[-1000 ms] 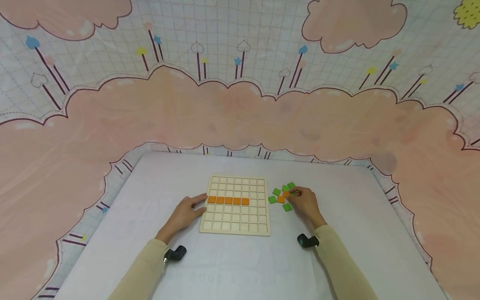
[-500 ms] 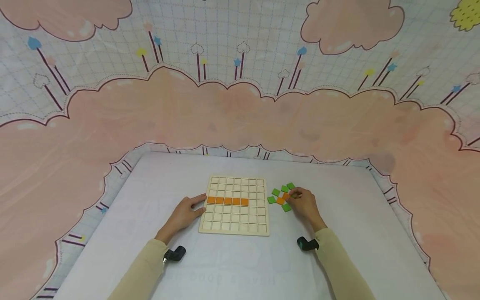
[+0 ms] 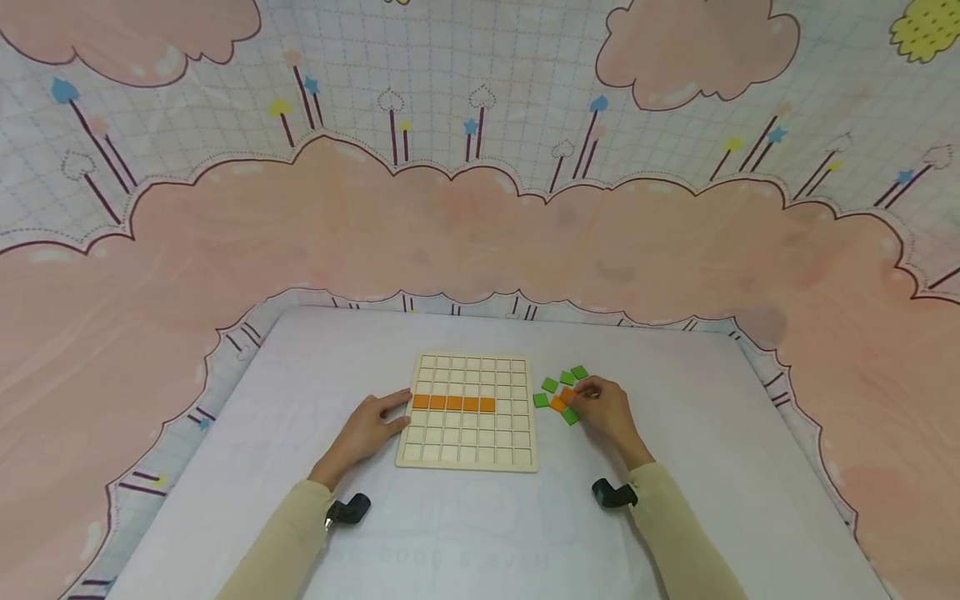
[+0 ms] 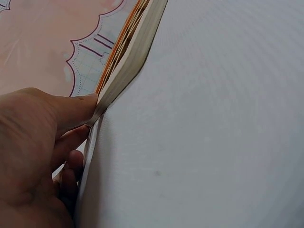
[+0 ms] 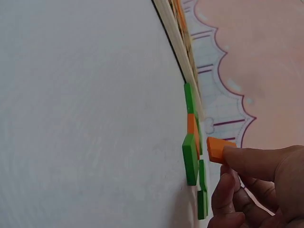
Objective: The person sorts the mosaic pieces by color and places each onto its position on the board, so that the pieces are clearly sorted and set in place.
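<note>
A cream grid board (image 3: 467, 456) lies flat on the white table, with a row of several orange tiles (image 3: 454, 403) in its cells. At the board's left edge, my left hand (image 3: 363, 432) touches the rim with thumb and forefinger held apart. My right hand (image 3: 606, 410) pinches an orange square tile (image 5: 217, 149) between thumb and finger, raised over the loose tiles. Beneath it, another orange tile (image 3: 557, 403) lies among several green tiles (image 3: 550, 385), just right of the board.
A printed cloth (image 3: 480, 242) with clouds and candle-like shapes hangs behind the white table (image 3: 315, 350). A black camera mount sits at each wrist, the left mount (image 3: 349, 509) and the right mount (image 3: 614, 493).
My right hand's orange tile has shifted slightly, and the orange tile below it has turned a little. My left hand stays at the board's edge. The whole view drifts slightly.
</note>
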`<state>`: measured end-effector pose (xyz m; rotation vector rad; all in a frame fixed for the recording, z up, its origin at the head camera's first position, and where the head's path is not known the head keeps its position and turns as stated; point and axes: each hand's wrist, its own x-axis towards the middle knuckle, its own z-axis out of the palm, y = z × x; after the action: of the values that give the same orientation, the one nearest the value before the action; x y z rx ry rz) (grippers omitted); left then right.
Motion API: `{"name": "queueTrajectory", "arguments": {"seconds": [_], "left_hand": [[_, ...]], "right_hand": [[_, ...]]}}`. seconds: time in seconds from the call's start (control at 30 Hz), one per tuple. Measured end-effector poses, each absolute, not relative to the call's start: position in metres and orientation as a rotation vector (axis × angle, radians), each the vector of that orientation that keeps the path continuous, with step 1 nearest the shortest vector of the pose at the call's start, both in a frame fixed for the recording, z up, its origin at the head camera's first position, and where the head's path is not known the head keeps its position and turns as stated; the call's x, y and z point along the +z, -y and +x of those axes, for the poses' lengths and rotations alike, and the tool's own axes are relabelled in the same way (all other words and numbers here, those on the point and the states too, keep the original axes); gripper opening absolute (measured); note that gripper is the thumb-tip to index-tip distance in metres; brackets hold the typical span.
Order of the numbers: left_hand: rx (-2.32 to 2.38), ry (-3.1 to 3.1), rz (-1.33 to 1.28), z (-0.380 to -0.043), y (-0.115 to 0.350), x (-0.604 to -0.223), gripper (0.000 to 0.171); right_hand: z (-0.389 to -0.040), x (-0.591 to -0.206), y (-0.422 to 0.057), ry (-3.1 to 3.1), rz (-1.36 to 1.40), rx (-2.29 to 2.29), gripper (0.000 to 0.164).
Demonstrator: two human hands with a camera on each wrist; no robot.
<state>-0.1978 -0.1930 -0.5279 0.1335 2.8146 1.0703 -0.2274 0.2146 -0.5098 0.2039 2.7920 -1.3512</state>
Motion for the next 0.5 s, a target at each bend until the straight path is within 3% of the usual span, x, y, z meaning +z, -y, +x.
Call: {"name": "queueTrajectory", "arguments": {"seconds": [0.5], "left_hand": [[1.078,-2.821,0.157,-0.197,0.193,-0.529,0.051]], "right_hand": [[-0.227,-0.503,-0.193,-2.749,0.131,-1.396,0.014]]}}
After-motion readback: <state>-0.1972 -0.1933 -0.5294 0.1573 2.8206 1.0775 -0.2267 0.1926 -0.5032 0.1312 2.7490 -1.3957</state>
